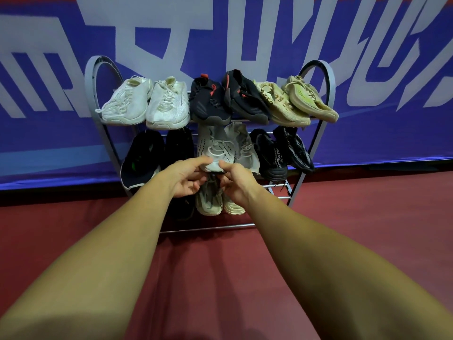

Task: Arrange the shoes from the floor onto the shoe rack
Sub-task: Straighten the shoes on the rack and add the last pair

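A person's left hand (pixel 186 179) and right hand (pixel 236 184) both pinch the toe of a grey knit sneaker (pixel 215 146), thumbs on top and fingers curled beneath. It sits mid-shelf on a metal shoe rack (pixel 88 77), touching its partner shoe (pixel 241 143). White sneakers (pixel 166 104), black sneakers (pixel 208 104) and tan sneakers (pixel 282 104) line the top shelf. A beige pair (pixel 210 204) sits below the hands.

Grey metal shoe rack (pixel 88 77), arched sides, centre frame. Top tier, left to right: white pair (pixel 147 104), black-red pair (pixel 220 99), beige pair (pixel 294 101), toes tilted down. Middle tier: black pair (pixel 147 153), grey pair (pixel 225 143), black lettered pair (pixel 282 153). Bottom tier, centre: tan pair (pixel 215 204).
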